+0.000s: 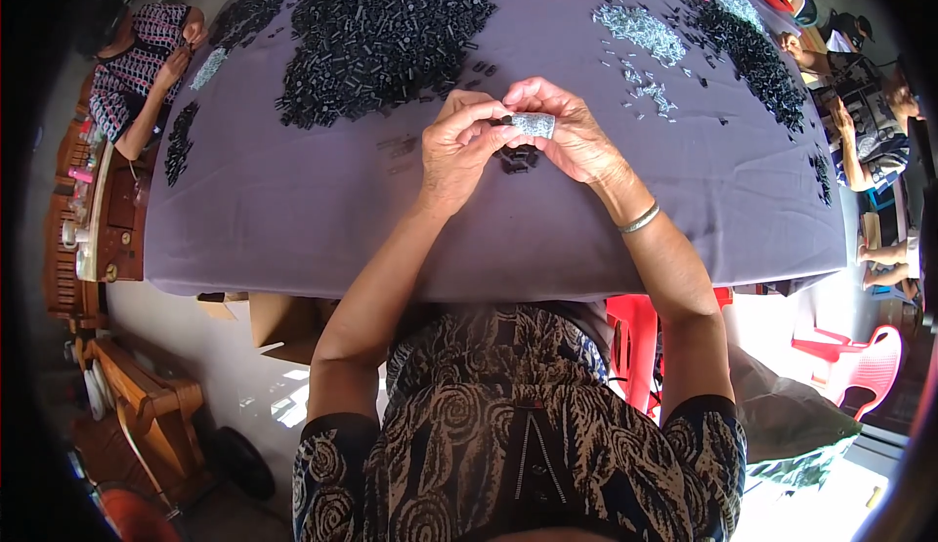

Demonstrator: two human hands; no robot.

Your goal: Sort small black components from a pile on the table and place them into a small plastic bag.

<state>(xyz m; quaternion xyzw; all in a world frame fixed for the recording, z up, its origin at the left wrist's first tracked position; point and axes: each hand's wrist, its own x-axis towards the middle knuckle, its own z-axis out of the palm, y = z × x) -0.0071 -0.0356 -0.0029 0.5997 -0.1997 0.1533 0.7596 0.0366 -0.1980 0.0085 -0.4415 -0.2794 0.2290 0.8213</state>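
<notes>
Over the near middle of the table, my left hand [459, 146] and my right hand [572, 136] meet, both with fingers closed in a pinch. Between them is a short silvery-white patterned piece [534, 126], at my right hand's fingers; its exact kind is unclear. A small black plastic piece [506, 120] shows at my left fingertips, touching the light piece's left end. Just beneath the hands lies a little cluster of black pieces [519, 159], partly hidden by them. A bracelet [640, 217] circles my right wrist.
Purple-grey cloth covers the table [606, 239]. A large heap of black pieces [391, 34] lies beyond my left hand, clear pieces [640, 34] farther right, and another black heap [757, 68] at the right edge. People sit at both sides. A red chair [860, 366] stands at lower right.
</notes>
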